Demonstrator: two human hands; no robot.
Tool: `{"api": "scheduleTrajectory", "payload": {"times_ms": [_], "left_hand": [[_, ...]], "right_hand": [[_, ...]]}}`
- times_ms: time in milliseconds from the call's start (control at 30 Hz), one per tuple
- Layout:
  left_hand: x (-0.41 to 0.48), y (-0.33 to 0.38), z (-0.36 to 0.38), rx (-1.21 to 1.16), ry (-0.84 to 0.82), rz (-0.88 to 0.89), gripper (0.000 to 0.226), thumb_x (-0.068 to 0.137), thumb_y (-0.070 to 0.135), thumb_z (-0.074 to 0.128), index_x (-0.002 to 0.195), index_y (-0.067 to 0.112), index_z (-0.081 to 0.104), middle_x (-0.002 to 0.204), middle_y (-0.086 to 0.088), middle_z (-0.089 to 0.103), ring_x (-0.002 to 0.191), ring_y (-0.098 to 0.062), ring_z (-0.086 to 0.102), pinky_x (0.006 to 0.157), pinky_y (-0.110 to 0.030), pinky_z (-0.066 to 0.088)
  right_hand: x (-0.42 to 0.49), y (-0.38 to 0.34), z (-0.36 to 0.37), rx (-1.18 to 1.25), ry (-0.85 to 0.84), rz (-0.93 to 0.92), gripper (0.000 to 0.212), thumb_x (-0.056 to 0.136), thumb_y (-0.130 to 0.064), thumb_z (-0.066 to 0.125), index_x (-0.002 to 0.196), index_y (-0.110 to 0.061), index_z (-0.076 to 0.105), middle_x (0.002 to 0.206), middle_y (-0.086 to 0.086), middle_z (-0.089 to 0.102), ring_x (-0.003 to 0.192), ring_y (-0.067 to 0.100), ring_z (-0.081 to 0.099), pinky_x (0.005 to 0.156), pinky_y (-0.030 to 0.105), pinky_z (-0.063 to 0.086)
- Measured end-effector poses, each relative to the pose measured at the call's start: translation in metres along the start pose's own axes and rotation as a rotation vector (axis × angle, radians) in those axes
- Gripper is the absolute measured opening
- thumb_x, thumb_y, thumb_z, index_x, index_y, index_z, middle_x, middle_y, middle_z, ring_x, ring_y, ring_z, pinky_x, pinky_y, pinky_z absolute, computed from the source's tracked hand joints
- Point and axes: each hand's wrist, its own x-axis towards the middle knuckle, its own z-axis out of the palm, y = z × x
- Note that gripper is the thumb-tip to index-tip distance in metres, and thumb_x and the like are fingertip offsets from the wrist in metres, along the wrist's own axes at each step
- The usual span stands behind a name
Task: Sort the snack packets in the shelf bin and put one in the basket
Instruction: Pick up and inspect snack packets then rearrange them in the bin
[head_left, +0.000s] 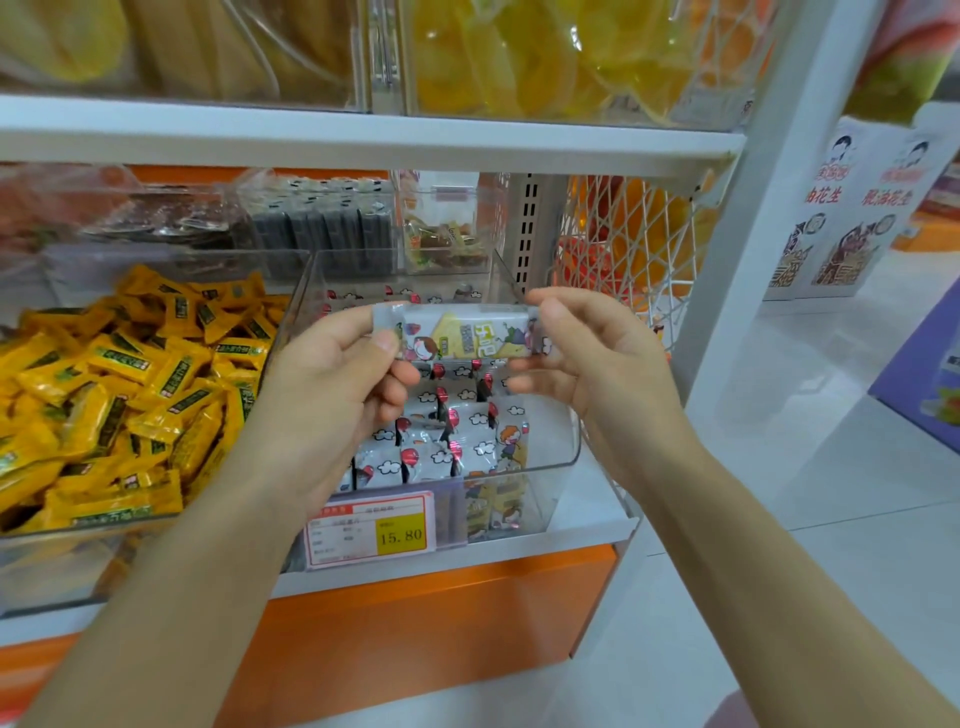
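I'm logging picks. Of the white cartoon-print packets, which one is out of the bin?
The packet held level above the clear bin, its ends pinched by the left hand and right hand; the other packets stand packed inside the bin.

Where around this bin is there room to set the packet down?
Bare shelf shows in a narrow strip between the clear bin and the wire side panel. Inside the bin, a slim gap seems to run along its right wall. The white packets stand tightly packed at its front; yellow packets fill the neighbouring bin.
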Motion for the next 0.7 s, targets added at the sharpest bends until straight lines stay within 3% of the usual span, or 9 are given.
{"api": "scheduleTrajectory", "payload": {"times_ms": [100,200,267,333,467,600,700], "left_hand": [[-0.0011,0.0029,0.0029,0.046,-0.005,0.014,0.024,0.094,0.006,0.047,0.104,0.02,0.063,0.07,-0.001,0.067,0.057,-0.008,0.058,0.047,-0.019,0.047],[-0.0019,0.0039,0.0033,0.032,0.033,0.008,0.016,0.091,0.018,0.055,0.103,0.024,0.063,0.087,-0.005,0.068,0.061,-0.014,0.063,0.046,-0.022,0.046],[-0.0021,0.001,0.0015,0.139,0.048,0.071,0.018,0.089,0.029,0.056,0.106,0.026,0.062,0.078,0.002,0.069,0.06,-0.012,0.061,0.048,-0.021,0.046],[-0.0018,-0.001,0.0003,0.209,0.05,0.109,0.022,0.089,0.03,0.055,0.11,0.026,0.062,0.065,0.004,0.067,0.055,-0.008,0.058,0.048,-0.017,0.045],[-0.0015,-0.0012,0.0017,0.192,0.005,0.117,0.025,0.088,0.018,0.058,0.11,0.03,0.063,0.065,0.003,0.067,0.055,-0.007,0.057,0.052,-0.017,0.046],[-0.0025,0.0008,0.0032,0.14,-0.023,0.103,0.023,0.087,0.009,0.059,0.104,0.025,0.063,0.075,-0.002,0.068,0.057,-0.009,0.058,0.052,-0.019,0.047],[-0.0037,0.0027,0.0039,0.163,-0.054,0.113,0.023,0.084,0.004,0.062,0.099,0.02,0.061,0.089,-0.004,0.068,0.06,-0.011,0.065,0.049,-0.017,0.047]], "right_hand": [[-0.0011,-0.0015,0.0007,-0.17,0.032,-0.073,0.012,0.092,-0.003,0.053,0.093,-0.013,0.059,0.081,0.002,0.057,0.059,0.014,0.066,0.065,0.034,0.059],[-0.0016,-0.003,0.0005,-0.242,0.008,-0.075,0.015,0.091,0.0,0.052,0.089,-0.014,0.053,0.09,0.007,0.056,0.063,0.014,0.068,0.077,0.047,0.056],[-0.0017,-0.0035,0.0008,-0.259,-0.007,-0.07,0.018,0.09,0.002,0.051,0.086,-0.016,0.051,0.096,0.012,0.056,0.067,0.015,0.069,0.079,0.049,0.055],[-0.0018,-0.0027,0.0016,-0.277,-0.019,-0.072,0.02,0.089,0.003,0.05,0.089,-0.017,0.05,0.096,0.008,0.058,0.069,0.015,0.069,0.08,0.048,0.055],[-0.0027,0.0007,0.0057,-0.266,-0.042,-0.077,0.022,0.09,-0.003,0.052,0.106,-0.016,0.061,0.105,0.002,0.062,0.091,0.013,0.065,0.076,0.039,0.059],[-0.0039,-0.0002,0.0086,-0.401,0.009,-0.172,0.017,0.09,-0.013,0.058,0.09,-0.025,0.07,0.089,-0.011,0.067,0.086,0.005,0.062,0.078,0.026,0.054],[-0.0041,-0.0008,0.0085,-0.445,0.06,-0.205,0.016,0.089,-0.016,0.059,0.081,-0.019,0.071,0.08,-0.003,0.068,0.075,0.01,0.06,0.067,0.024,0.048]]}}
